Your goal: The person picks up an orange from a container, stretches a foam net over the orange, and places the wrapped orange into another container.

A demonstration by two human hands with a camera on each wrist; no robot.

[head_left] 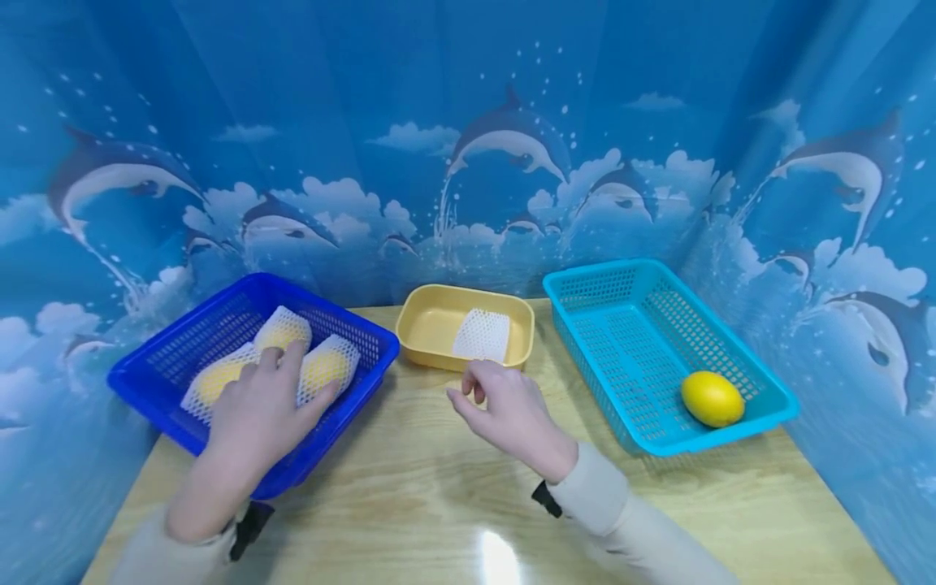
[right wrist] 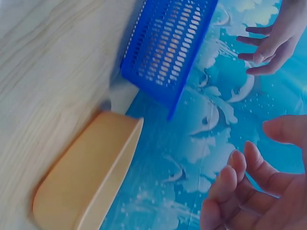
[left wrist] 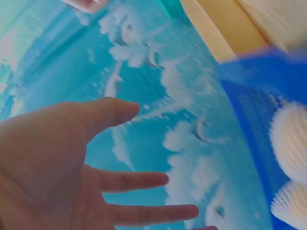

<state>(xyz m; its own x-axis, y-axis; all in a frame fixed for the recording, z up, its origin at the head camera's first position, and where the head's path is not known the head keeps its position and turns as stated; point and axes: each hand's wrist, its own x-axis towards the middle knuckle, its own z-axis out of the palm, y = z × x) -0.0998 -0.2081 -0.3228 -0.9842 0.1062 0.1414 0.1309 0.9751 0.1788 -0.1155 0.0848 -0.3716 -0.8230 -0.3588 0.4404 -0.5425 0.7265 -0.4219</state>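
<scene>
In the head view my left hand (head_left: 257, 414) is over the dark blue basket (head_left: 157, 349), its fingers spread and holding nothing. The left wrist view shows this hand held apart from the fruits. Three yellow oval fruits in white foam nets lie in that basket: a left one (head_left: 212, 383), a far one (head_left: 283, 328) and a right one (head_left: 325, 370). My right hand (head_left: 515, 410), loosely curled with nothing in it, hovers just in front of the small yellow tray (head_left: 424, 321). Inside this tray lies an empty white foam net (head_left: 483, 335).
A turquoise basket (head_left: 592, 349) stands at the right, with one bare yellow fruit (head_left: 712, 399) in its near right corner. All the containers are on a pale wooden table (head_left: 409, 487). Behind and beside it hangs a blue dolphin-print curtain (head_left: 351, 106).
</scene>
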